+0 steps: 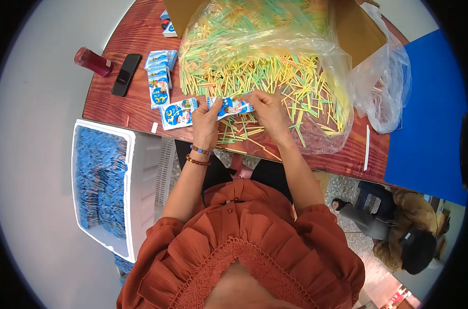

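Observation:
Between my two hands, over the table's front edge, stretches a blue-and-white printed packet (234, 105). My left hand (205, 123) pinches its left end between thumb and fingers. At the packet's right end, the fingers of my right hand (271, 114) are closed on it. A similar packet (176, 114) lies flat on the table just left of my left hand, partly covered by it. Beyond both hands, thin short sticks (275, 72) in yellow, green and orange spill from a large clear plastic bag (326, 67); several lie loose below the packet.
More blue-and-white packets (159, 77) lie stacked on the wooden table (102, 100), near a black phone (125, 75) and a red bottle (93, 62). A white foam box (132, 190) with blue packets stands lower left. A blue panel (424, 118) borders the right; a person (406, 226) sits beyond.

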Motion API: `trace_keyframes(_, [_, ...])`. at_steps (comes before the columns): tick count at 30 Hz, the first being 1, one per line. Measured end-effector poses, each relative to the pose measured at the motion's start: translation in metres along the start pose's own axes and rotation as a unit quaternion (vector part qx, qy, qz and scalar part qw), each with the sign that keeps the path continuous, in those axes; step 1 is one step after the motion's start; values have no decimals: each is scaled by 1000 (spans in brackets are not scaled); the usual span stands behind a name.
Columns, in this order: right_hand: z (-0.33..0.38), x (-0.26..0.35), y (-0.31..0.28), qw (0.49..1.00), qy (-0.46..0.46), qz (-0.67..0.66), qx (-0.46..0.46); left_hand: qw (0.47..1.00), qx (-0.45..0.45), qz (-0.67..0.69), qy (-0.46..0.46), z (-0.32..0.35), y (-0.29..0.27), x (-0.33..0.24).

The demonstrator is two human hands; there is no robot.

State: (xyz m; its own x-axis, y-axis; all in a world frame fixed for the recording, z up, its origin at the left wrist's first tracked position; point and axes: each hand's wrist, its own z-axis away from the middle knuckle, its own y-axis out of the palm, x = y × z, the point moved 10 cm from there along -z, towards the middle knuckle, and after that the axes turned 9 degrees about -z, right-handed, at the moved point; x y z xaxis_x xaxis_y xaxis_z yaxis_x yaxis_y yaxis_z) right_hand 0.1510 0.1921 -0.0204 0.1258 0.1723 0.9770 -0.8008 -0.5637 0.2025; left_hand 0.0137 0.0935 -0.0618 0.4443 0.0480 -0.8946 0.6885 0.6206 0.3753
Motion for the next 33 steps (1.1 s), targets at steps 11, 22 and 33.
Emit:
trace_keyframes(11, [18, 43, 21, 916, -253, 271, 152, 997, 46, 9, -57, -4, 9, 17])
trace_keyframes(22, [-29, 16, -76, 990, -24, 136, -16, 999, 8, -42, -16, 7, 9, 12])
trace_keyframes(33, [-95, 15, -92, 774, 12, 607, -181, 1000, 3, 20, -24, 12, 3, 23])
